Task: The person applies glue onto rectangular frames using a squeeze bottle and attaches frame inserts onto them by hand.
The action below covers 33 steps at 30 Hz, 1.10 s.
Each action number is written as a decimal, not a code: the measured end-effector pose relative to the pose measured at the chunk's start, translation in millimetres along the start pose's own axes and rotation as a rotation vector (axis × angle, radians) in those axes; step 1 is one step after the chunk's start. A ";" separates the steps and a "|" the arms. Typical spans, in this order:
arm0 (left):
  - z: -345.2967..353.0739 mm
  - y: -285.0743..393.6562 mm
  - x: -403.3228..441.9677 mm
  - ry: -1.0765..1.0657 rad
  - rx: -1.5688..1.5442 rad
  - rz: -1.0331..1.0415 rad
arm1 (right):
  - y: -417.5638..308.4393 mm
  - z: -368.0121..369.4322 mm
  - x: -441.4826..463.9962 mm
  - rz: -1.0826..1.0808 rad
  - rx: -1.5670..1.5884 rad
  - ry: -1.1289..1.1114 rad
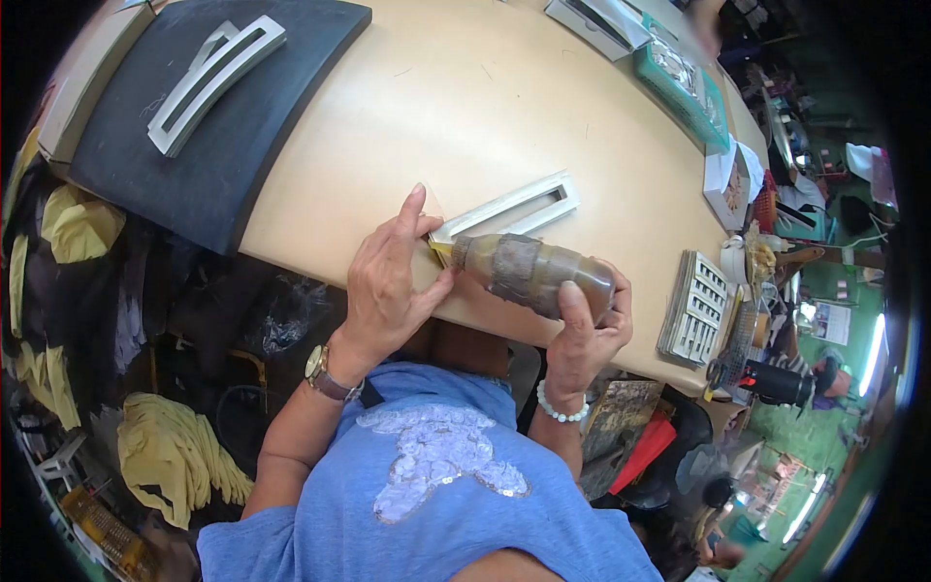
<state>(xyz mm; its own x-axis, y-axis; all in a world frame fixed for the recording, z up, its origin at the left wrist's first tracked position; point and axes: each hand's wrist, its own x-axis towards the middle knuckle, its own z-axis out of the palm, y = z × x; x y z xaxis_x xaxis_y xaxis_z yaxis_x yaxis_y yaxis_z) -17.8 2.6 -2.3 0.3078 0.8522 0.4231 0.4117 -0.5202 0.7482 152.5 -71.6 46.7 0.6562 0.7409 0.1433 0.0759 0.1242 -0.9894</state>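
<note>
My right hand [587,330] wraps round the base of a brown translucent squeeze bottle [567,270], thumb along its side. The bottle is tilted nearly flat, and a dark rough band circles its middle. Its narrow yellowish nozzle points left at the near end of a pale slotted frame piece [504,206]. That frame piece rests at the table's front edge, partly hidden behind the bottle. My left hand [386,272] pinches the frame piece's left end between thumb and fingers, with one finger raised. Whether any glue is coming out cannot be seen.
On the tan table [436,107], a dark mat [126,116] at the left bears slotted frame pieces [215,85]. A green box [679,82] and a white box [727,189] stand at the far right. Stacked slotted pieces [698,306] lie near the right edge. Yellow cloth [175,456] hangs below left.
</note>
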 end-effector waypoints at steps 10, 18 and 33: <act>0.0 1.5 1.2 0.015 0.019 0.017 | 17.8 -82.2 47.6 0.027 0.250 0.234; -1.1 2.6 2.3 0.014 0.029 0.023 | 23.6 -79.1 63.8 -0.062 0.095 0.301; -1.0 2.6 1.9 0.000 0.020 -0.006 | 24.9 -57.6 22.8 -0.038 0.036 0.166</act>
<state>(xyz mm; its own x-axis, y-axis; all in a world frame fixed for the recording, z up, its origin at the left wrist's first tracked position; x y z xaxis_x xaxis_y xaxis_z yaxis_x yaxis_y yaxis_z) -17.0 3.0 0.9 0.3052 0.8552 0.4189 0.4306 -0.5163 0.7403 212.6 -89.6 23.8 0.7686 0.6164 0.1712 0.0777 0.1757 -0.9814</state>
